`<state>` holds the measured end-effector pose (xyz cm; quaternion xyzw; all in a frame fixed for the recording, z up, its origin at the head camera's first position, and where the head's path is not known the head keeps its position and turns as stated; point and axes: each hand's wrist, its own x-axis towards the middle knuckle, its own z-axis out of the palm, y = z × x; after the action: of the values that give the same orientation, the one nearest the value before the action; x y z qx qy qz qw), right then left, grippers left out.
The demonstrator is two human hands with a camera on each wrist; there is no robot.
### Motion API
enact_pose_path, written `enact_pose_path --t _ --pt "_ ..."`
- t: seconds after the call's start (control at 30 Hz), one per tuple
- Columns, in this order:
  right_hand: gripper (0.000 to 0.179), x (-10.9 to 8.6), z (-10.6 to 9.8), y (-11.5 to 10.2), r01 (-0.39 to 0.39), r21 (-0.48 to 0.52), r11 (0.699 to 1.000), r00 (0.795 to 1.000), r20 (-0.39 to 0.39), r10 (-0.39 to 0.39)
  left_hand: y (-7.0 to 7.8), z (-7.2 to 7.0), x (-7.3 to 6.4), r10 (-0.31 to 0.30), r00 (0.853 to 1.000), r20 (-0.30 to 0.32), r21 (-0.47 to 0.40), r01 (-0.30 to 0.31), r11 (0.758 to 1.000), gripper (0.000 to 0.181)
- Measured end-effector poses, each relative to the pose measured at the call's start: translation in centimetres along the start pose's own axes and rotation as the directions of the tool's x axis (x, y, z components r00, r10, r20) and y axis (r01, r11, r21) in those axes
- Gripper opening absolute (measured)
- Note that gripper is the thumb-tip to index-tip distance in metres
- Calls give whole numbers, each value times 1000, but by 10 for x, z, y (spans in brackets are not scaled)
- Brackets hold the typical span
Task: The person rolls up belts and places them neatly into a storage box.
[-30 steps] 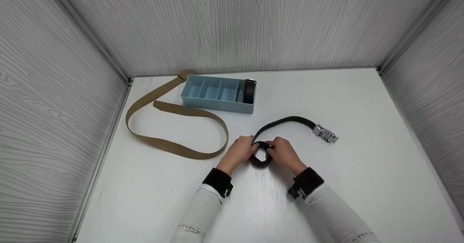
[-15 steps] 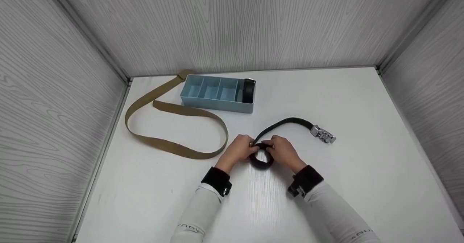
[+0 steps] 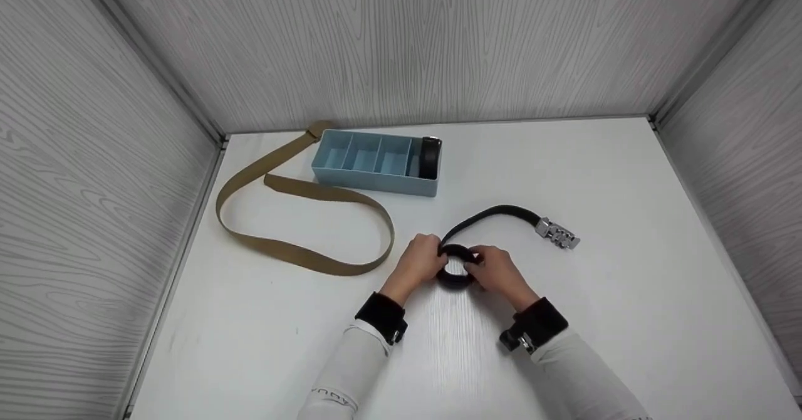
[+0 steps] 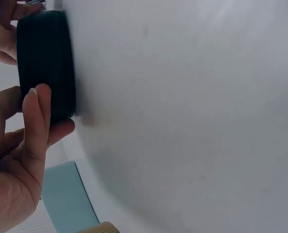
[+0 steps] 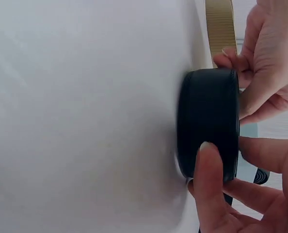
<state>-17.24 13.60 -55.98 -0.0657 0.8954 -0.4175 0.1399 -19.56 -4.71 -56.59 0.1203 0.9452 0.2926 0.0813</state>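
A black belt (image 3: 456, 280) stands on its edge on the white table, its near part wound into a round coil. My left hand (image 3: 420, 261) grips the coil's left side, thumb inside the ring and fingers outside. On the opposite side my right hand (image 3: 499, 274) pinches the coil's wall the same way. From the coil's far side the loose length curves away to a silver buckle (image 3: 559, 233) lying at the right. Both wrist views show the coil's smooth outer face (image 4: 46, 63) between the two hands.
A light blue box (image 3: 376, 182) with compartments stands at the back; a rolled black belt (image 3: 430, 158) fills its right end. A tan webbing belt (image 3: 294, 256) lies in a wide loop at the left. Wood-grain panels (image 3: 401, 44) enclose the table's back and sides.
The right hand has shifted from the coil's far edge round to its right side, slightly nearer the body. The buckle end has slid slightly left. The left hand keeps its hold.
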Motion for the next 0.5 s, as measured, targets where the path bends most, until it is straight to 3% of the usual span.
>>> enact_pose_path --t 0.23,0.5 --pt "36 4 0 -1 55 -144 988 997 -46 -63 1 -1 0 14 1000 13 69 -15 998 19" --pt "37 8 0 -1 73 -138 988 997 -14 -75 0 0 2 37 999 5 125 -38 991 20"
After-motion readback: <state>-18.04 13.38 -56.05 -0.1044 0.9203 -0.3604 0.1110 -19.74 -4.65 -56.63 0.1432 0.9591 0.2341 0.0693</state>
